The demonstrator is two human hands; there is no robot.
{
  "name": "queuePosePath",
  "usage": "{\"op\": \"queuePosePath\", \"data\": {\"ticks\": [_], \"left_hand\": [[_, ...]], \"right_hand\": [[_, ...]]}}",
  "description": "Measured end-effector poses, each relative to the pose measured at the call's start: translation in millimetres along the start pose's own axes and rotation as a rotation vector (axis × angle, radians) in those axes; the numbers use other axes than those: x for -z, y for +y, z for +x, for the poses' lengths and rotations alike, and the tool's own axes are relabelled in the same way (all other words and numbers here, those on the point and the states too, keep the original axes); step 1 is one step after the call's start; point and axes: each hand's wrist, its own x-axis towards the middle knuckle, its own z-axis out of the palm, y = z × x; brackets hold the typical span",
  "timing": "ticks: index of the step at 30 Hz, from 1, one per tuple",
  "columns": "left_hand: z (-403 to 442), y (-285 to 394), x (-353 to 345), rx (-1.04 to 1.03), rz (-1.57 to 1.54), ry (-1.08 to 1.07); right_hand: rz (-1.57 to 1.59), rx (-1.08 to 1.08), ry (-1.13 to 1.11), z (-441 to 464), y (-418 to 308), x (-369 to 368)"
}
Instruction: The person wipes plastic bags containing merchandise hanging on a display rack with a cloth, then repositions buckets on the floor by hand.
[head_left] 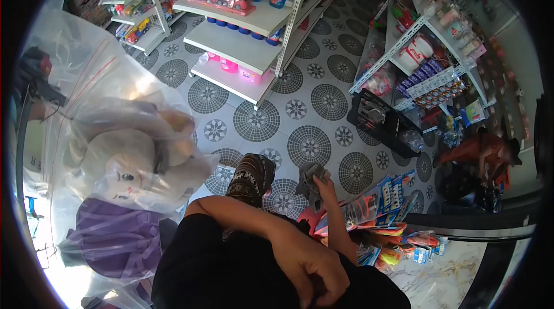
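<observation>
My left arm crosses in front of my black shirt (248, 268). At its end, my left hand (311, 268) rests against the shirt with curled fingers; whether they hold anything is hidden. Farther forward, my right hand (321, 186) is closed on a crumpled grey cloth (310, 181), which hangs above the tiled floor. Beside my right forearm are several packaged goods with blue and white labels (392, 193). My patterned trouser leg (249, 181) shows to the left of the cloth.
White shelving (231, 43) with blue bottles stands ahead. A black basket (384, 121) sits by the right rack (427, 60). Clear plastic wraps a plush toy (130, 162) and a purple bag (118, 234) at my left. A marble-look surface (444, 277) lies at lower right.
</observation>
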Motion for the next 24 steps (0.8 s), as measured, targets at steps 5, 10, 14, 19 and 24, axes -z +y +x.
{"op": "queuePosePath", "data": {"ticks": [5, 10, 14, 19, 24], "left_hand": [[14.3, -11.4, 36.3, -0.247, -0.228, 0.099], [-12.5, -1.4, 114.1, -0.266, -0.214, 0.166], [-41.8, 36.8, 187.6, -0.284, -0.13, 0.215], [-83.0, 90.3, 254.0, -0.251, 0.039, 0.306], [-103.5, 121.8, 277.2, -0.235, 0.099, 0.363]], "right_hand": [[0.108, 0.045, 0.108, 59.1, -4.9, -1.8], [0.154, 0.018, 0.006, 133.8, -42.2, -32.3], [-0.061, 0.026, 0.026, 206.6, -79.4, -51.1], [-0.189, -0.032, -0.119, 287.7, -158.0, -111.7], [-0.181, 0.16, -0.404, 298.9, -298.3, -175.1]]}}
